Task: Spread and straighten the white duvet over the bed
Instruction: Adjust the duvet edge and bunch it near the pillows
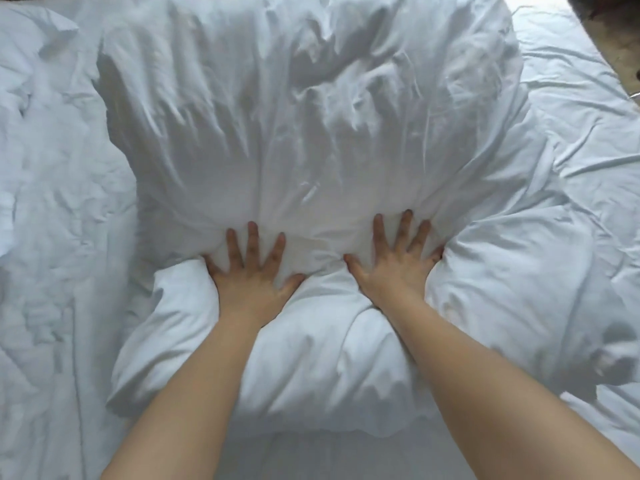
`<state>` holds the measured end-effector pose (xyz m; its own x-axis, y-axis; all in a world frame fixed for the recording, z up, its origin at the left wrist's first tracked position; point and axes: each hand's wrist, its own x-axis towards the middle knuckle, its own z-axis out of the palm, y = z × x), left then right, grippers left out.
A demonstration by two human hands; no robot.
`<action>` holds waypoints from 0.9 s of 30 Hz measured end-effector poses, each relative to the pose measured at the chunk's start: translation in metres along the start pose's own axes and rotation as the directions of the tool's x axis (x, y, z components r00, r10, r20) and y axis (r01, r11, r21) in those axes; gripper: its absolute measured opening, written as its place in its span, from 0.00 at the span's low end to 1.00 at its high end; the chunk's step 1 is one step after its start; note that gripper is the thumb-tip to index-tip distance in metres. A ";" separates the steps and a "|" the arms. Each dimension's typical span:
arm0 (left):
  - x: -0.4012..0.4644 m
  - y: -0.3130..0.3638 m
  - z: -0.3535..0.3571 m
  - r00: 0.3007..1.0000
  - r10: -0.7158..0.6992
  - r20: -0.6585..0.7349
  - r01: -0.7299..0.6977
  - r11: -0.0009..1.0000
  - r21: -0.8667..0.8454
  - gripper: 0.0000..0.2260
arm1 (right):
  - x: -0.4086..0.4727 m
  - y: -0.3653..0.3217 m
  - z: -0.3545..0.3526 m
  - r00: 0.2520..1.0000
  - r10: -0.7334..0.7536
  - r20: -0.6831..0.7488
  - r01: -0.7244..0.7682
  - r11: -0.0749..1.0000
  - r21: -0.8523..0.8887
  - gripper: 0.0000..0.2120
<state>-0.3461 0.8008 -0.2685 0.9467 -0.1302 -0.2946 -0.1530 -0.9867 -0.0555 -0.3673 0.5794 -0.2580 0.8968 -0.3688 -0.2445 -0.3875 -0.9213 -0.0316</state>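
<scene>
Head view: left hand (251,271), right hand (398,261) flat, fingers splayed, pressing white duvet (311,116).

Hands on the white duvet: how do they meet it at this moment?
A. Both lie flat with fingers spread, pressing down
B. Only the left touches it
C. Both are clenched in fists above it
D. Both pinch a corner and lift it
A: the left hand and right hand lie palm-down, fingers splayed, sunk into the white duvet.

There is one white duvet (311,116), one bed (581,81), and two hands: left (251,271), right (398,261).
</scene>
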 end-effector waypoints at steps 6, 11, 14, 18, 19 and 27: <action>-0.006 -0.003 -0.037 0.981 0.047 0.191 -0.042 0.999 -0.031 0.34 | -0.006 0.008 -0.030 0.990 -0.055 0.129 0.049 0.998 0.049 0.42; -0.060 -0.006 -0.072 0.969 0.055 0.239 -0.047 0.998 -0.038 0.33 | -0.048 0.031 -0.070 0.978 -0.180 0.103 0.175 0.983 0.055 0.36; -0.097 -0.002 -0.078 0.971 0.007 0.238 0.010 0.998 -0.067 0.37 | -0.092 0.034 -0.074 0.981 -0.165 0.101 0.159 0.985 0.066 0.37; -0.136 0.005 -0.070 0.985 -0.057 0.160 0.067 0.996 -0.059 0.40 | -0.135 0.038 -0.056 0.976 -0.195 0.100 0.191 0.981 0.046 0.43; -0.142 0.005 -0.065 0.989 -0.067 0.129 0.074 0.996 -0.049 0.40 | -0.139 0.039 -0.050 0.974 -0.205 0.092 0.203 0.979 0.031 0.43; -0.119 0.014 -0.010 0.992 -0.116 0.044 0.119 0.990 -0.073 0.40 | -0.121 0.047 0.003 0.972 -0.236 0.012 0.236 0.971 -0.027 0.41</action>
<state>-0.4583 0.8011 -0.2247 0.9445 -0.0102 -0.3282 -0.0180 -0.9996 -0.0207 -0.4949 0.5811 -0.2330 0.9602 -0.1392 -0.2422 -0.1587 -0.9853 -0.0626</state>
